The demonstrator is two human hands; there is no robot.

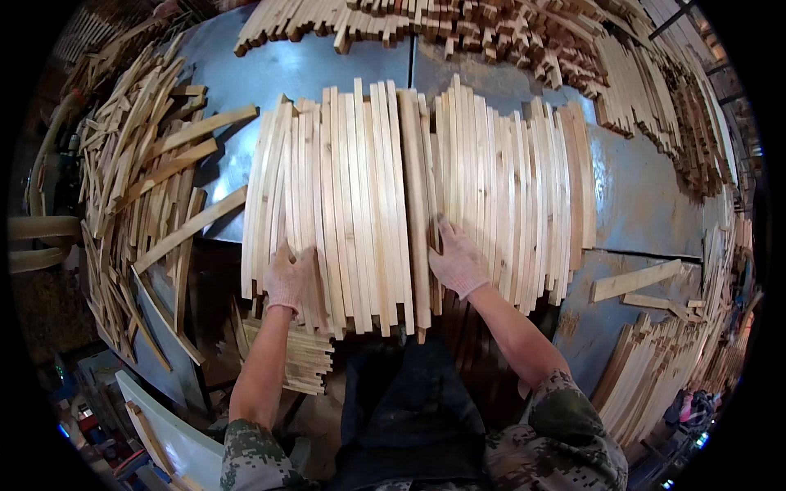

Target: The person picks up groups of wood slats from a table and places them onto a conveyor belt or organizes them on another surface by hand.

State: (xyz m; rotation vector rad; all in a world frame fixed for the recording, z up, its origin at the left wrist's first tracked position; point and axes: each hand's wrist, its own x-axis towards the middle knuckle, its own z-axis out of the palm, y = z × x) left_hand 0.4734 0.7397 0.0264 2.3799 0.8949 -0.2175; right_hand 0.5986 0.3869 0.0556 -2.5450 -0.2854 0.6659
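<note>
Long, pale wooden strips lie side by side in a wide row in front of me. A left group (360,188) and a right group (499,180) are parted by a dark, narrow gap. Along this gap runs a browner strip (416,213), its near end reaching past most others. My left hand (288,274), in a light knitted glove, rests on the left group with its thumb and fingers apart. My right hand (460,260), gloved alike, lies at the left edge of the right group, fingers stretched out beside the gap. Neither hand is wrapped round a strip.
The strips lie on a grey metal table (639,188). Loose offcuts (135,164) are heaped at the left, some leaning over the table's edge. Stacked wood (491,29) lines the far side. More strips (655,360) lie at the near right, with short pieces (637,280) above them.
</note>
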